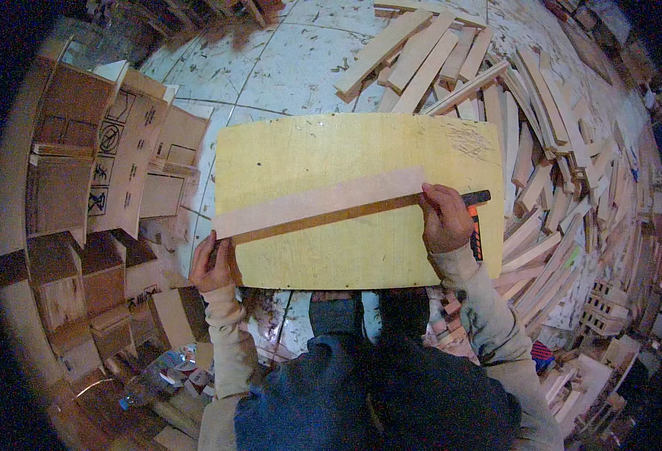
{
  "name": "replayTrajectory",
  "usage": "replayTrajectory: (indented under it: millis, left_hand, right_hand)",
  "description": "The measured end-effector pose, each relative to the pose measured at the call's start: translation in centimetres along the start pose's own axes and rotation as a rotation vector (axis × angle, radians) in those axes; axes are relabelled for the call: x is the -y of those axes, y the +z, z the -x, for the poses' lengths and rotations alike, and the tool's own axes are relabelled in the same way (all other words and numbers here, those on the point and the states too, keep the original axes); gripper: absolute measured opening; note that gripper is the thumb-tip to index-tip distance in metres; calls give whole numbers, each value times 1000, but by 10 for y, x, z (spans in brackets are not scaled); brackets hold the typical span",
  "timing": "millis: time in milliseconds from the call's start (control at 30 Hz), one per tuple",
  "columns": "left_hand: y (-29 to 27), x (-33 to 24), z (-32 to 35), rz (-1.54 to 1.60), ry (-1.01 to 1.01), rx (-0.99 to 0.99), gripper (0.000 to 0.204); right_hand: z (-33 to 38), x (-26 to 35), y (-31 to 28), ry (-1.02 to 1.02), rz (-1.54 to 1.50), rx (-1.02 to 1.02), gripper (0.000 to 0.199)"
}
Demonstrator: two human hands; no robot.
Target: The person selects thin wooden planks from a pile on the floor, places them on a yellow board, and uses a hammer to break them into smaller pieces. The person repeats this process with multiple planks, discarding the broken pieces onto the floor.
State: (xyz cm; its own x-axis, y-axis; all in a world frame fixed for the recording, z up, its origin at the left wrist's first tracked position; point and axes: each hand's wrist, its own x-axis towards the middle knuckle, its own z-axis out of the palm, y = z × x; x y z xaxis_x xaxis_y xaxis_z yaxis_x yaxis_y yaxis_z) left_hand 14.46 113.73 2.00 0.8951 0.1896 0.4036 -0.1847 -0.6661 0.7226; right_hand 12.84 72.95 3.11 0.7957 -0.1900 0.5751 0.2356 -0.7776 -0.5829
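A long, pale wooden board (323,200) slants across the yellow tabletop (331,259), its right end farther from me than its left. My left hand (212,263) grips the board's left end, fingers closed at the table's left edge. At the opposite end, my right hand (446,218) pinches the corner of the board. A dark shadow along the near side suggests the board is raised or tilted there. Beside my right hand lies a hammer (478,198) with a black head and an orange-and-black handle, partly hidden by that hand.
Loose wooden slats (421,60) are heaped on the tiled floor (301,60) behind and right of the table. Open cardboard boxes (135,150) stand at the left, some with wood pieces inside. A clear plastic bottle (146,383) lies at the lower left.
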Motion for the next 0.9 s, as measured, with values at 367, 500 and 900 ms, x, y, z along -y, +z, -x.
replayTrajectory:
  millis: [367,500,900]
  left_hand:
    - [-1,8,1,-105,37,-20,27]
    - [-1,0,1,-54,-14,-22,28]
    - [-102,-12,20,-230,-366,-184,28]
  right_hand:
    - [4,-2,-7,-175,130,169,38]
    - [-11,11,-23,-341,379,268,31]
    - [-11,5,-22,-464,336,287,49]
